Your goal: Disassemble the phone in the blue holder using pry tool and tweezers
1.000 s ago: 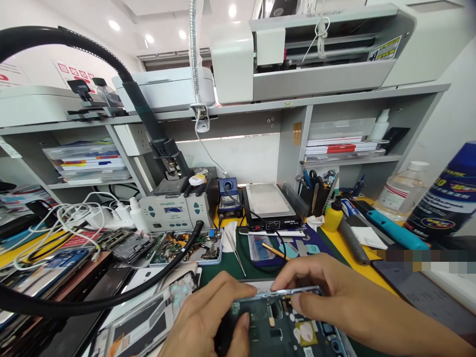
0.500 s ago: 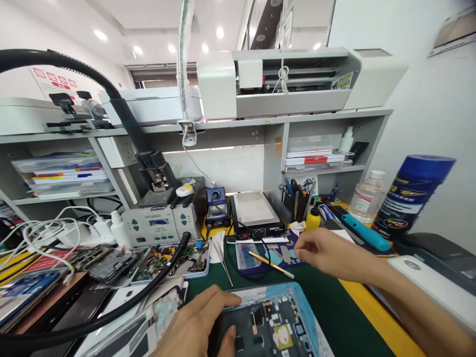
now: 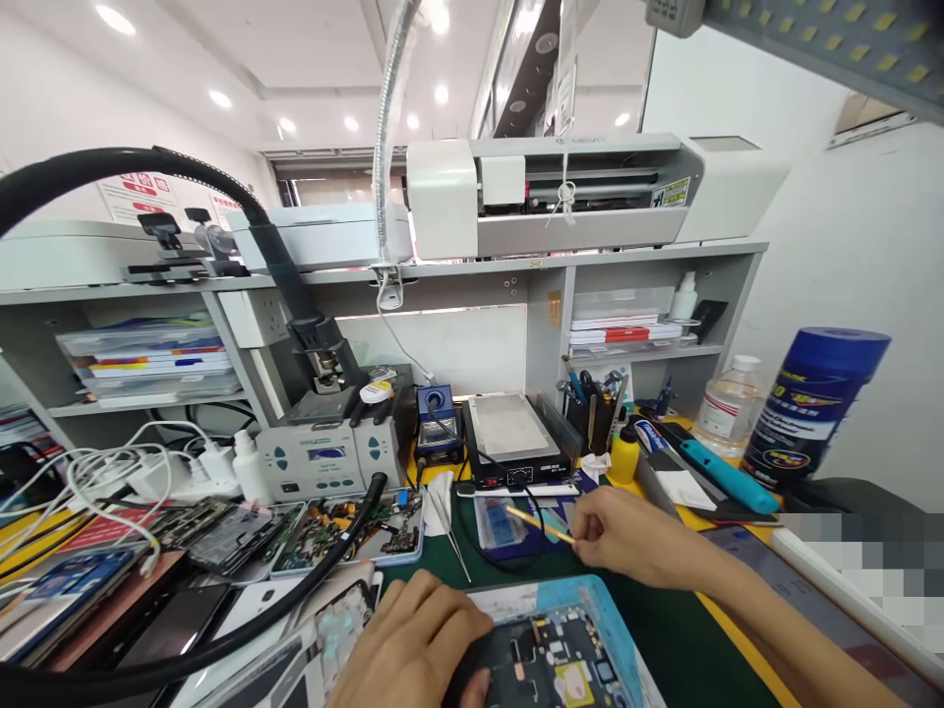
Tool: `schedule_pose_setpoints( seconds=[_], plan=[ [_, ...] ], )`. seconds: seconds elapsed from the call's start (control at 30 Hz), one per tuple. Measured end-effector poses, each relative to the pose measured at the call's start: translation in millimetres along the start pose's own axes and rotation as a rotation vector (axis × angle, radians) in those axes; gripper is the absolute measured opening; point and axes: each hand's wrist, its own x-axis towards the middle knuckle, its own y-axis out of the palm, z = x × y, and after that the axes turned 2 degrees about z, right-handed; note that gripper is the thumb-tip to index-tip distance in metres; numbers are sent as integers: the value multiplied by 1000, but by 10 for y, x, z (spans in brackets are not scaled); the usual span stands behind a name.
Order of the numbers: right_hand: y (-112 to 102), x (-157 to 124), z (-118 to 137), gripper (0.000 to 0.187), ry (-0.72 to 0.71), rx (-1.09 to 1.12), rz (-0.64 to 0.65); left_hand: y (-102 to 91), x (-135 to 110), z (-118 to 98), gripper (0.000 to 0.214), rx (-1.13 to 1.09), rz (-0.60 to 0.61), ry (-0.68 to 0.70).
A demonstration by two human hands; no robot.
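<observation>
Item 1: flat, dark, opened rectangular device (image 3: 546,654), circuit parts exposed, lying over a light-blue, round-cornered panel (image 3: 582,590) above the dark green mat (image 3: 678,629). Its left end sits within the left grip (image 3: 420,644), which clasps it: fingers at the far left corner, thumb over the face. Right portion free of any grip; near edge cut off by the view.

Item 2: slim, gold-coloured, rod-shaped tool (image 3: 537,522), slanting beyond the device. The right grip (image 3: 623,536) pinches its right-hand end at the fingertips; the remainder projects leftward. Whether the tool is raised cannot be told.

Item 3: pointed, silver metal tweezers (image 3: 453,541), left of the tool, partly on a crumpled white tissue (image 3: 434,516), tips near the left grip.
</observation>
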Motion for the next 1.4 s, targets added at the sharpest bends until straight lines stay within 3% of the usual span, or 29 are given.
schedule_pose_setpoints(
  seconds=[0.2, 0.33, 0.5, 0.6, 0.73, 0.9, 1.07, 1.27, 1.33, 1.4],
  plan=[
    [-243, -117, 148, 24, -67, 442, -123, -92, -12, -51, 26, -75, -152, -47],
    [-9, -243, 461, 25, -187, 623, -91, -212, 6, -145, 19, -230, -250, -137],
    [319, -366, 702, 17, -286, 642, -100, -390, 172, -305, 17, -530, -163, -325],
    [369, -380, 723, 18, -306, 639, -121, -416, 308, -391, 14, -628, -113, -308],
    [346, -362, 724, 24, -318, 637, -140, -389, 431, -403, 22, -671, -133, -288],
    [228, -315, 662, 42, -278, 532, -167, -436, 382, -194, 22, -694, -274, -309],
    [123, -386, 638, 35, -266, 262, -55, -462, 258, 63, 28, -745, -414, -353],
    [364, -632, 1027, 77, -250, -58, 56, -380, 234, 149, 24, -768, -524, -393],
    [440, -682, 1201, 72, -297, -254, 155, -370, 230, 154, 21, -768, -537, -387],
    [492, -710, 1339, 49, -361, -389, 225, -366, 229, 170, 18, -767, -553, -383]
  ],
)
